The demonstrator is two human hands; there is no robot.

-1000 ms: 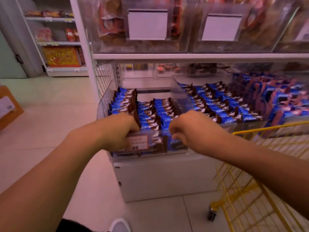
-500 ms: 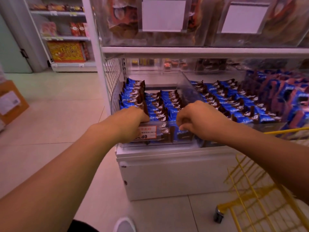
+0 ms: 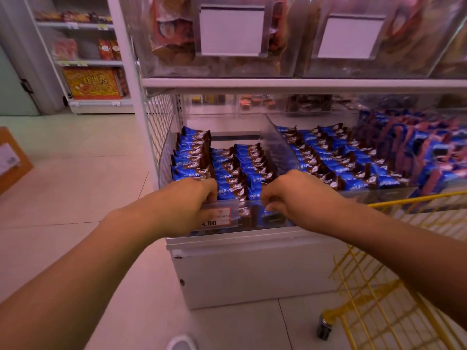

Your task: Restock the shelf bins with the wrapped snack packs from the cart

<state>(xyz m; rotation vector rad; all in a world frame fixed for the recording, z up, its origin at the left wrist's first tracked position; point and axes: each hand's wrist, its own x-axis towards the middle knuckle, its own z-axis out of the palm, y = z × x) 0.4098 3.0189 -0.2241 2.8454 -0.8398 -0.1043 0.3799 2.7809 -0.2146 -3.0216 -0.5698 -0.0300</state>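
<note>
Ahead of both my hands I see the white shelf unit (image 3: 252, 269), its base panel below my wrists. Under my right forearm stands the yellow wire cart (image 3: 379, 309), one caster on the floor tiles. Above my hands, on the upper shelf, sit clear bins with blank white label cards (image 3: 231, 30). Directly in front of my knuckles lies the clear shelf bin (image 3: 278, 145), filled with rows of blue-and-brown wrapped snack packs (image 3: 237, 165); more of them fill the bin beyond my right hand. My left hand (image 3: 187, 205) curls over the bin's front edge, fingers bent onto the front packs, beside the orange price tag (image 3: 218, 217). My right hand (image 3: 295, 195) is curled too, fingertips pinching a pack at the front row, as far as I can tell.
</note>
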